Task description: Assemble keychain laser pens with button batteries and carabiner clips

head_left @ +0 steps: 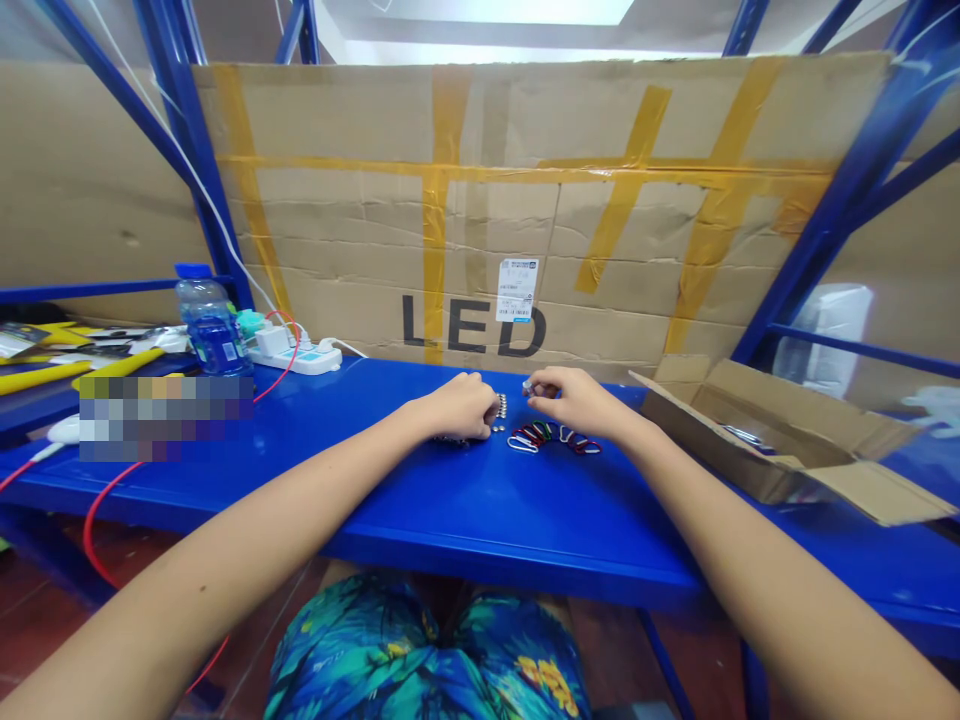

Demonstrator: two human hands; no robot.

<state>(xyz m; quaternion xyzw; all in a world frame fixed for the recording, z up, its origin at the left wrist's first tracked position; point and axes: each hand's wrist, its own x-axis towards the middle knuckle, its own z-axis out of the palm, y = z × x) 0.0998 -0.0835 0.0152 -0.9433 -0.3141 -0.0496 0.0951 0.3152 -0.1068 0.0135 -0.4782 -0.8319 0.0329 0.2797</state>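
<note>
My left hand rests low over the blue table, its fingers curled downward and closed; what they hold, if anything, is hidden. Several dark small pieces show partly beneath it. Beside its fingertips runs a short row of small shiny metal pieces, with a couple of loose ones just nearer. My right hand is raised slightly to the right, thumb and fingers pinching a small silvery piece too small to name. Below that hand several coloured carabiners lie fanned out in an arc, in red, green, dark and silver.
An open cardboard box with some metallic items inside stands at right. To the left are a water bottle, a white power strip, red cables and yellow-handled tools. A large cardboard sheet marked LED closes off the back.
</note>
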